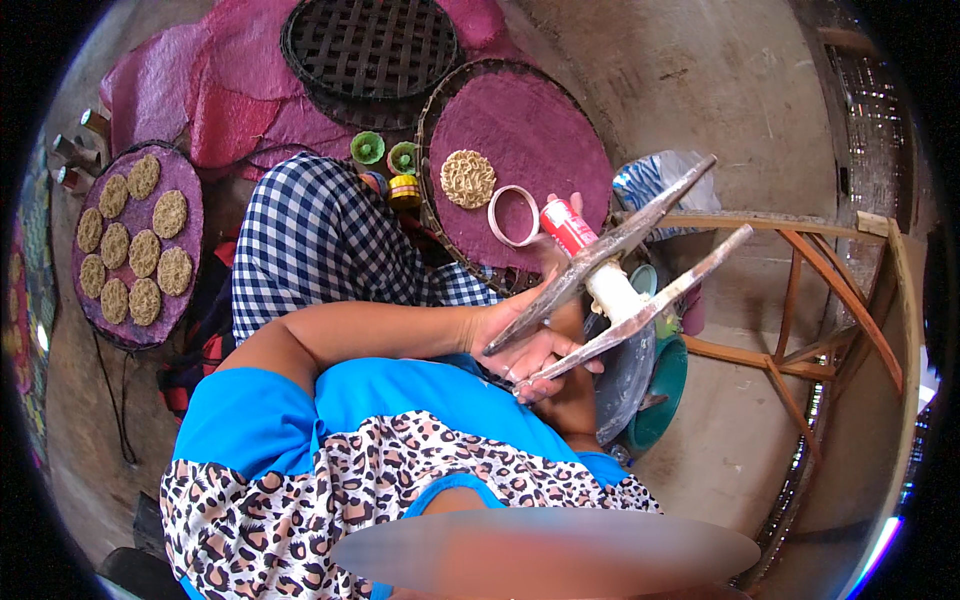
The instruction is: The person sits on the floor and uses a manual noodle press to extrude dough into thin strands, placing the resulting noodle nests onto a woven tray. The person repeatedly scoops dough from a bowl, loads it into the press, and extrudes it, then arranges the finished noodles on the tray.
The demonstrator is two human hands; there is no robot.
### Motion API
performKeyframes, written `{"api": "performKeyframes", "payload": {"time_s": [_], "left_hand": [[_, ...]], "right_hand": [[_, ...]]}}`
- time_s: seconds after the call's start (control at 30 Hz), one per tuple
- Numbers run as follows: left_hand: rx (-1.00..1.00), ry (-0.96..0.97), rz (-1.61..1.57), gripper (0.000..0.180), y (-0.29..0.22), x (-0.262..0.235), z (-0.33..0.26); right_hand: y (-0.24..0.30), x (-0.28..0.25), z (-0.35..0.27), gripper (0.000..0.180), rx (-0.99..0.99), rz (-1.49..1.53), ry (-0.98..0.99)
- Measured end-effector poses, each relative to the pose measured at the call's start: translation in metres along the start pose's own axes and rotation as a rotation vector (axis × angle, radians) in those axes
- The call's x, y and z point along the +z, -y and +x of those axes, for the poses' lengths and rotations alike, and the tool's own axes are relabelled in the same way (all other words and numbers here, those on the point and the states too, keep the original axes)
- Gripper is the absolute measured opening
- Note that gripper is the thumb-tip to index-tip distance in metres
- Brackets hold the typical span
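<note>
A pale, dough-smeared press (625,250) with two long handles slants across the middle, a white lump of dough (615,291) between the handles. My left hand (535,350) is under the lower ends of the handles, palm up, fingers bent against them and supporting the press. Partly hidden behind the press, my right hand (575,206) has its fingers round a red-and-white can (567,226). Beside the can, a pale ring (514,216) lies on the round purple-lined tray (530,120). One round nest of noodle strands (467,179) sits on that tray.
At left, a smaller round tray (130,262) bears several brown noodle nests. A dark woven basket (370,45) lies at the back. Green cups (368,148) and a yellow tin (404,190) stand by my knee. Green basins (668,385) and a wooden frame (840,285) are at right.
</note>
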State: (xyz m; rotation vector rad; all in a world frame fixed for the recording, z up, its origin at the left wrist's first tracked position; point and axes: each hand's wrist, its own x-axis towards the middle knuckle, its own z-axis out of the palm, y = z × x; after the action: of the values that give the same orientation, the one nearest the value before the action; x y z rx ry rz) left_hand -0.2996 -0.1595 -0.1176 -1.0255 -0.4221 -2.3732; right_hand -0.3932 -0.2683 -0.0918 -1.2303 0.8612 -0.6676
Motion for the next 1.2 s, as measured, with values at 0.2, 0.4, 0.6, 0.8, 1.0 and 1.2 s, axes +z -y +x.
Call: {"api": "performKeyframes", "payload": {"time_s": [0.2, 0.4, 0.6, 0.8, 1.0, 1.2], "left_hand": [[0.126, -0.165, -0.057, 0.094, 0.002, -0.012, 0.004], [0.233, -0.169, -0.194, 0.082, -0.005, -0.032, 0.02], [0.324, -0.014, -0.247, 0.07, -0.034, -0.04, 0.026], [0.396, 0.03, -0.293, 0.056, -0.032, -0.038, 0.03], [0.422, 0.002, -0.331, 0.066, -0.021, -0.031, 0.027], [0.437, -0.083, -0.248, 0.077, -0.034, -0.03, 0.012]], "right_hand": [[0.106, -0.015, 0.066, 0.09, -0.08, 0.403, 0.585], [0.107, -0.007, 0.131, 0.051, 0.315, 0.134, 0.205], [0.112, 0.012, 0.177, 0.058, 0.399, -0.295, 0.0], [0.103, 0.031, 0.184, 0.058, 0.483, -0.53, -0.154], [0.09, 0.036, 0.18, 0.054, 0.535, -0.523, -0.09], [0.089, 0.052, 0.195, 0.062, 0.443, -0.477, -0.023]]}}
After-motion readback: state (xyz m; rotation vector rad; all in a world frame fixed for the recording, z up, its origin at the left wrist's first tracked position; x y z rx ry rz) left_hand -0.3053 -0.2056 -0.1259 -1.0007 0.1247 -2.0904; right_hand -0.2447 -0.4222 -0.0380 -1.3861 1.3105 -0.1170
